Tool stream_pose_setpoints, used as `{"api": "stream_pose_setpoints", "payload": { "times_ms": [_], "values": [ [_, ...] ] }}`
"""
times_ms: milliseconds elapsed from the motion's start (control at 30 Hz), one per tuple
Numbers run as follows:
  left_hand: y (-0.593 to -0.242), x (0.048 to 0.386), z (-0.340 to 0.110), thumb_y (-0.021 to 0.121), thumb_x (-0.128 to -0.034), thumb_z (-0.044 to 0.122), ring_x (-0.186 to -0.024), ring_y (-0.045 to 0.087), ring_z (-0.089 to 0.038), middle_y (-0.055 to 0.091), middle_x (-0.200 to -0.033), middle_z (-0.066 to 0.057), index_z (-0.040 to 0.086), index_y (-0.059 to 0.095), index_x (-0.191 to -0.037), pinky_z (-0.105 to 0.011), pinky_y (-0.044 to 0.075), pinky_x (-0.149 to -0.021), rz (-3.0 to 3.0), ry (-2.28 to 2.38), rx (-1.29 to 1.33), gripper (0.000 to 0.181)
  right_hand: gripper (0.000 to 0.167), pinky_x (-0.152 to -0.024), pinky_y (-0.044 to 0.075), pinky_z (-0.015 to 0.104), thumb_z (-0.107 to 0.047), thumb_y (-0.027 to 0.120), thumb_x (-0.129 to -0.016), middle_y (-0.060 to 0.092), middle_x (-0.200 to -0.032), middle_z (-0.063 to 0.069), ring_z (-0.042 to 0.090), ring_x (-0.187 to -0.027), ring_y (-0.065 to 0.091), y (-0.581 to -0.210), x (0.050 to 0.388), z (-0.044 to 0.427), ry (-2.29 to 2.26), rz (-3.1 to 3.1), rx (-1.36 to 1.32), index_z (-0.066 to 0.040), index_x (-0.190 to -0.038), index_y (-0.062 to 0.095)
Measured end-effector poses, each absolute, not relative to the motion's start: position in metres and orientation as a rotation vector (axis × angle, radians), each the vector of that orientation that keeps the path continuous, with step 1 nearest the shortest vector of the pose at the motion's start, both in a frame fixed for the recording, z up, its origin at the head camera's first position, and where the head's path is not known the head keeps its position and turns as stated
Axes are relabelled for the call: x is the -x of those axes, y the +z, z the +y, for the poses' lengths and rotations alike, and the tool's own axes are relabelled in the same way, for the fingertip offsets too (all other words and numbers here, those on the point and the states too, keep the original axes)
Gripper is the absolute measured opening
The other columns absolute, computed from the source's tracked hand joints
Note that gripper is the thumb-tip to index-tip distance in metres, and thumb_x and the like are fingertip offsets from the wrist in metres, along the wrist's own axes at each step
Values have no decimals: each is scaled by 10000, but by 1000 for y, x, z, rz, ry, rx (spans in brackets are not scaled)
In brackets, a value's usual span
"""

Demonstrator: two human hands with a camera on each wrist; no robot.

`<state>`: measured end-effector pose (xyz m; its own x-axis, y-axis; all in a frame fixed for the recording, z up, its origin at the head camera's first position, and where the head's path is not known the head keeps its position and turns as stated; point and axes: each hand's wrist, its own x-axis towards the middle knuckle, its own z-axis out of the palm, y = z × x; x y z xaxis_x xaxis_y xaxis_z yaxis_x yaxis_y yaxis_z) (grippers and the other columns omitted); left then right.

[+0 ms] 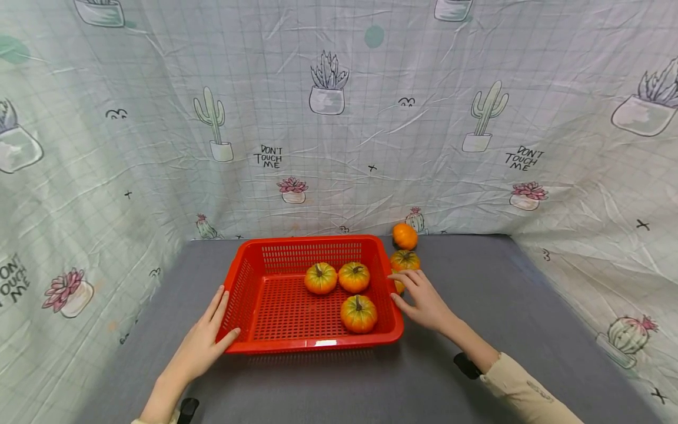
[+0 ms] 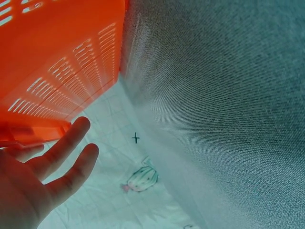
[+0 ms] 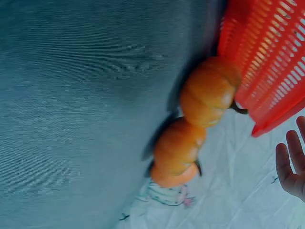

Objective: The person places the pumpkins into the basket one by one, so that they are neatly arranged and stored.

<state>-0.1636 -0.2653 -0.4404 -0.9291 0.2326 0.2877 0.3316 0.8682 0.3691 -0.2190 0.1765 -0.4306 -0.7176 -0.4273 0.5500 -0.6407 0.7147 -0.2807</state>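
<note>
A red plastic basket (image 1: 312,344) with slotted walls sits on the grey table. Three small orange-and-green pumpkins (image 1: 359,313) are inside, toward its right half. My left hand (image 1: 200,344) rests against the basket's left rim, thumb over the front corner and fingers fairly straight along the side. At the right rim is my right hand (image 1: 426,303), fingers loosely bent and holding nothing; whether the tips touch the rim I cannot tell. Outside the basket's right wall stand three more pumpkins (image 1: 405,236) in a row, the nearest partly hidden by the right hand. Two of them touch in the right wrist view (image 3: 178,145).
Pale cloth (image 1: 371,129) printed with cacti and potted plants hangs behind the table and along both sides. The grey tabletop (image 1: 477,277) extends to the right of the pumpkins and in front of the basket.
</note>
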Motion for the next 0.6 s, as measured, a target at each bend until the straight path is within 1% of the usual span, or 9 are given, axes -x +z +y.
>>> {"api": "stream_pose_setpoints", "payload": {
  "times_ms": [167, 400, 600],
  "values": [
    [-440, 164, -265, 573, -838, 294, -1234, 357, -407, 123, -1497, -134, 17, 176, -1421, -553, 362, -902, -2792, -620, 435, 757, 307, -737, 401, 327, -173, 643, -799, 580, -1038, 60, 138, -867, 436, -437, 223, 186, 695, -2465, -786, -93, -1092, 594],
    [-439, 163, -265, 570, -841, 289, -1234, 360, -408, 115, -1501, -126, 14, 176, -1420, -553, 363, -902, -2795, -622, 433, 752, 339, -753, 413, 357, -165, 665, -782, 589, -1037, 89, 173, -870, 458, -446, 231, 196, 662, -2473, -739, -47, -1091, 590],
    [-439, 163, -265, 569, -841, 291, -1235, 361, -405, 118, -1499, -128, 10, 177, -1418, -554, 365, -900, -2802, -619, 431, 752, 352, -747, 398, 382, -133, 675, -765, 582, -1023, 111, 210, -861, 455, -454, 238, 202, 658, -2479, -690, -36, -1092, 589]
  ]
}}
